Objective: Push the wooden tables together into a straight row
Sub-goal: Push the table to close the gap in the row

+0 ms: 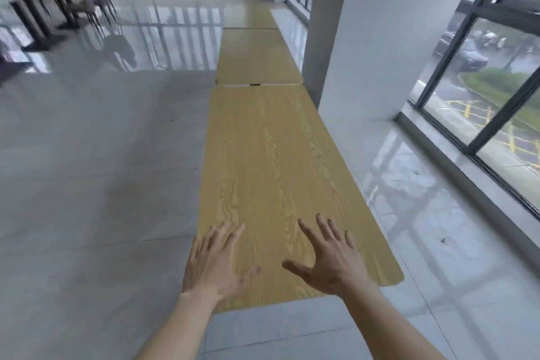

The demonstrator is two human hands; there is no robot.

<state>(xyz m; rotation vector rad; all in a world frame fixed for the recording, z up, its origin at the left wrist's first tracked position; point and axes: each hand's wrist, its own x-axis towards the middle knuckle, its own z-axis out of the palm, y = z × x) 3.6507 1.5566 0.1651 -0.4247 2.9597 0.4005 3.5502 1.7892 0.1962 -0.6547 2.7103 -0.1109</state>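
The near wooden table (274, 178) runs away from the person, its long axis pointing far, toward the middle table (257, 55) and the far table (248, 16) in the same line. Only a thin seam shows between near and middle table, so the row looks almost closed. Both hands are over the near end of the near table: the left hand (214, 263) at its left corner, the right hand (333, 260) more central. Fingers are spread wide, holding nothing; contact with the top I cannot tell. Any push would go straight far.
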